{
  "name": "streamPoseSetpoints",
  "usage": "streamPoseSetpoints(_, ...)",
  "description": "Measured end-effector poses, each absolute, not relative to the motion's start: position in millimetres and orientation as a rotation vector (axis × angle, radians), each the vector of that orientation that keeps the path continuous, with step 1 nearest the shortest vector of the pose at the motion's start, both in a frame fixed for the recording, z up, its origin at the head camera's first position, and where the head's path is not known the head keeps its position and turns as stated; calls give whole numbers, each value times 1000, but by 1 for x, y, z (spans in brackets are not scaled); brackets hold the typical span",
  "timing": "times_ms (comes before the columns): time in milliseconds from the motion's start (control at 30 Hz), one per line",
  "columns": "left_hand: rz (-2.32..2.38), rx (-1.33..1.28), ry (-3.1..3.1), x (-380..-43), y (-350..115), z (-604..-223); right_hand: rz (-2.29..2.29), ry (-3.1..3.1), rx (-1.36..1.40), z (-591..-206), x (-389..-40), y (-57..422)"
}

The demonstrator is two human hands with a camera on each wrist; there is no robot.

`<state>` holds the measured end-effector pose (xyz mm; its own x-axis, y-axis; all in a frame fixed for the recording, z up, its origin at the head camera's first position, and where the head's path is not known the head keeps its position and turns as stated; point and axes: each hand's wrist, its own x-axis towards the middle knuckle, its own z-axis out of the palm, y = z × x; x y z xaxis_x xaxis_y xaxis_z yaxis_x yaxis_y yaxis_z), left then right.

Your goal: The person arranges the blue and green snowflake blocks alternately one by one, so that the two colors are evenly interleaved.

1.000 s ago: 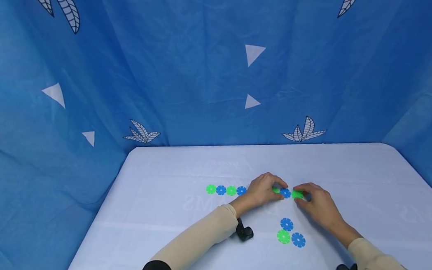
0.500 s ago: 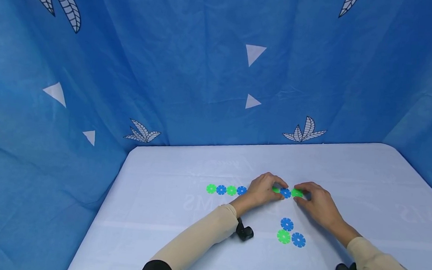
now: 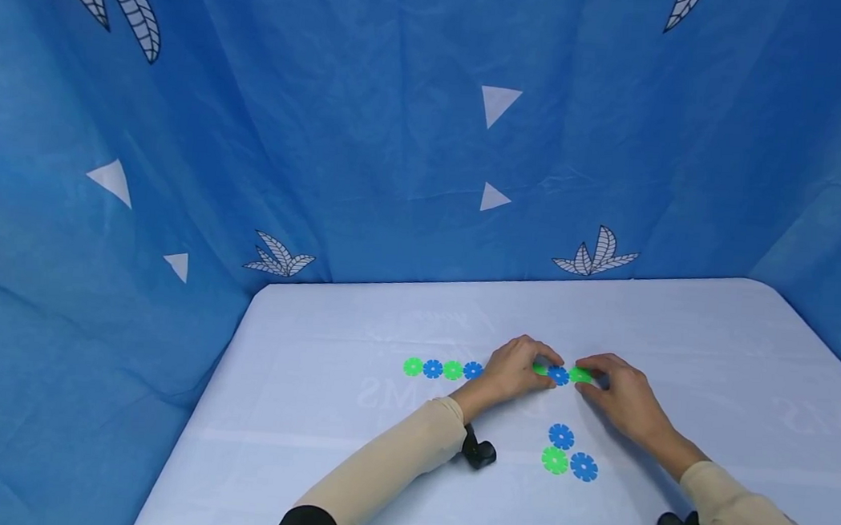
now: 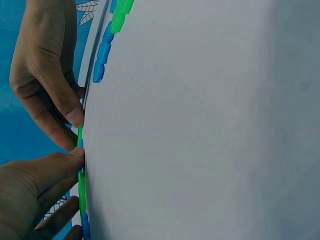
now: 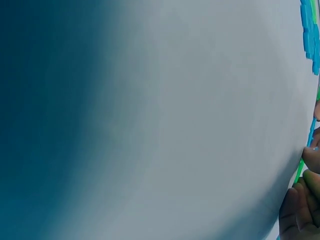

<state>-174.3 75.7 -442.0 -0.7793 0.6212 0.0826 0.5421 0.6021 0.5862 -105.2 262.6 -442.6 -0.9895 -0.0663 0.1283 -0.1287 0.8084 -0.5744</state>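
In the head view, a row of green and blue notched plastic discs runs across the white table, starting with a green disc (image 3: 413, 366) at its left. My left hand (image 3: 509, 372) covers the row's middle and pinches a blue disc (image 3: 559, 375) near the right end between thumb and finger. Just right of it, my right hand (image 3: 620, 394) pinches a green disc (image 3: 580, 375), its edge meeting the blue one. Whether they interlock I cannot tell. The left wrist view shows the chain edge-on, with the left hand (image 4: 37, 192) below the right hand (image 4: 50, 75).
Nearer the front of the table (image 3: 293, 447) lie two loose blue discs, one at the back (image 3: 561, 436) and one at the right (image 3: 584, 467), with a loose green disc (image 3: 554, 460) beside them. A blue patterned cloth (image 3: 399, 133) hangs behind the table.
The right hand's green disc has come slightly closer to the blue disc, and the small gap between them has closed. The left hand stays in place.
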Motion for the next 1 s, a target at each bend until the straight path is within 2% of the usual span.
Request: streamPoseSetpoints(1000,927,989,2699,-174,76,-443,950,-2884,158,-442,-101,264)
